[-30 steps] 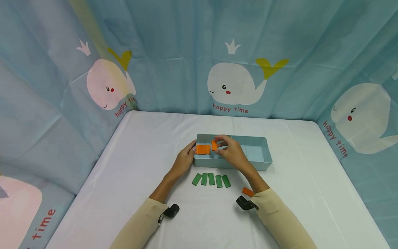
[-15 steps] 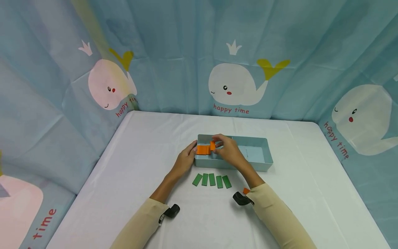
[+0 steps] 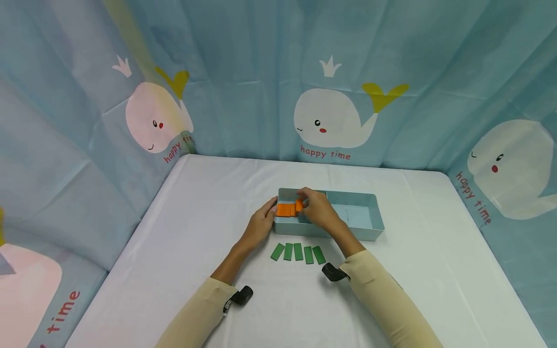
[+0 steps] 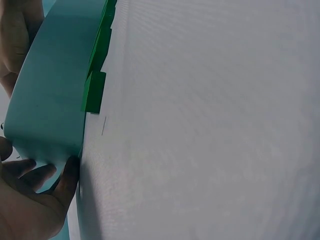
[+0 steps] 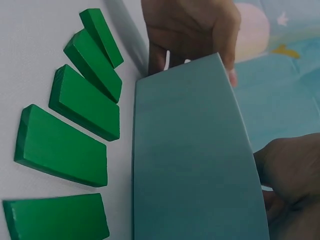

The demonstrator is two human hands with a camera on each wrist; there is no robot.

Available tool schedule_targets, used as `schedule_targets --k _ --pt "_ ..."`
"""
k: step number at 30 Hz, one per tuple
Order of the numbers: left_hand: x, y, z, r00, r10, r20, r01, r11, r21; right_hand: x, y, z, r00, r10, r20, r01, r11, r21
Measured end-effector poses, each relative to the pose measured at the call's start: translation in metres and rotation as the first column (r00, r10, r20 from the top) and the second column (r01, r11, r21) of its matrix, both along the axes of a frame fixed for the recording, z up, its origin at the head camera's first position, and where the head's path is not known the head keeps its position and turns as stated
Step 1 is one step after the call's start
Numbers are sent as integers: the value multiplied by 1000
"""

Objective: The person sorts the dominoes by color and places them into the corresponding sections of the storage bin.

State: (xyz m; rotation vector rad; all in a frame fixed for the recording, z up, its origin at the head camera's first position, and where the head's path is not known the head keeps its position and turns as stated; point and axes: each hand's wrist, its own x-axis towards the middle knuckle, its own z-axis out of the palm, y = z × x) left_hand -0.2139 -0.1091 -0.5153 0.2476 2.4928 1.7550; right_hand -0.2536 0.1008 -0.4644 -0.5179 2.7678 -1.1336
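Note:
A pale blue two-compartment box (image 3: 361, 234) lies across the table. At its left end my left hand (image 3: 259, 225) holds on, thumb by the rim and fingers against the outer end wall, as the left wrist view also shows. Inside the left compartment my right hand (image 3: 319, 210) pinches an orange block (image 3: 299, 205). That block stands at the right end of a row of orange blocks (image 3: 285, 210); whether it touches them I cannot tell. The box wall (image 5: 190, 150) hides the right fingertips in the right wrist view.
Several green blocks (image 3: 298, 252) lie fanned out in front of the box. The right sleeve (image 3: 383, 290) passes over the table to their right. A whale-printed curtain (image 3: 243, 116) hangs behind the white table (image 3: 209, 193).
The right hand has moved the orange block slightly left and lower, towards the row. The loose orange block on the table has gone out of sight behind the right sleeve. The left hand stays put.

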Motion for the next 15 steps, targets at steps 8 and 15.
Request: schedule_targets --k 8,15 --pt "1 1 1 1000 -3 -2 3 1000 9 -2 -4 -1 1000 -17 16 16 996 93" --pt "1 1 0 1000 -4 0 4 1000 10 -1 -6 -2 1000 -27 10 26 993 115"
